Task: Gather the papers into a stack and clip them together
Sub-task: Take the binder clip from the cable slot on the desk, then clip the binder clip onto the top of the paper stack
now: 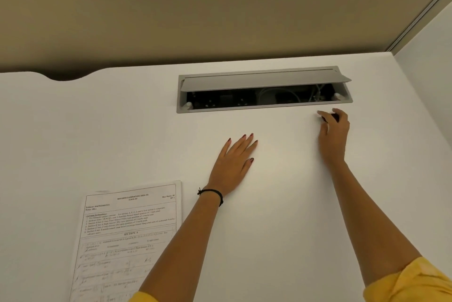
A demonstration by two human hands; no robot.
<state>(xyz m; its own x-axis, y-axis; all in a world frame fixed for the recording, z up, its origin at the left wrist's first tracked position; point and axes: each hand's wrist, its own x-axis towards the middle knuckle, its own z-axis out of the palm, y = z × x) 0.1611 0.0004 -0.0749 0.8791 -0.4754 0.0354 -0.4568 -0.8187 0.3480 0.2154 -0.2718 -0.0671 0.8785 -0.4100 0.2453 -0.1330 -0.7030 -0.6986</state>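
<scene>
A stack of printed exam papers [127,240] lies on the white desk [97,130] at the lower left, its right edge partly under my left forearm. My left hand [234,164] rests flat on the bare desk, fingers spread, holding nothing. Farther right, my right hand [333,130] is curled over a small dark object [329,118], apparently a clip, just in front of the cable tray. Most of that object is hidden by my fingers.
A grey cable tray [264,89] with its lid lifted is set into the desk at the back, with sockets and wires inside. A tan partition [195,13] rises behind the desk and a white wall [430,57] closes the right side.
</scene>
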